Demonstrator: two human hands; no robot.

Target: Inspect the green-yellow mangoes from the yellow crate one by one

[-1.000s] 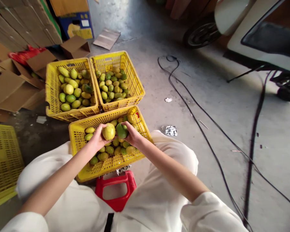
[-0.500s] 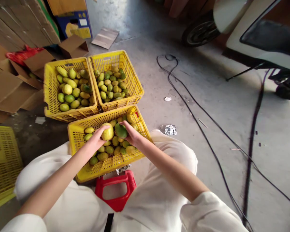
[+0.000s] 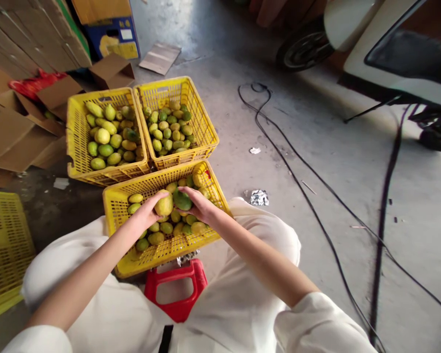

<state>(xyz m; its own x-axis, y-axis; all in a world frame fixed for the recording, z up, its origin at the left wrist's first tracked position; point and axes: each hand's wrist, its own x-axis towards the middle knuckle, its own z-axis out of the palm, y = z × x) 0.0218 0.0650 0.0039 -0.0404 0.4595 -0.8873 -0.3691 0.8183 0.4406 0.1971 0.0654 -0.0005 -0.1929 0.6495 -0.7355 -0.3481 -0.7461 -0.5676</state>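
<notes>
My left hand [image 3: 150,208] is closed around a large yellow fruit [image 3: 164,204], lemon-like in colour. A dark green fruit [image 3: 183,200] is gripped by my right hand [image 3: 200,203], whose thumb lies over its top. The two fruits are side by side, very close together. Both hands are above the nearest yellow plastic crate [image 3: 121,264], which stands between my knees. Several yellow and green oval fruits [image 3: 156,239] lie inside it, partly hidden by my hands.
Behind are two more yellow crates, a left one [image 3: 75,142] and a right one [image 3: 209,132], both holding fruit. A red plastic stool [image 3: 180,310] sits before me. Cardboard boxes [image 3: 18,132] are at left. Black cables [image 3: 316,220] cross the floor near a parked scooter [image 3: 371,63].
The yellow fruit has turned slightly in my left hand. My right hand has shifted a little left with the green fruit. The crates have stayed put.
</notes>
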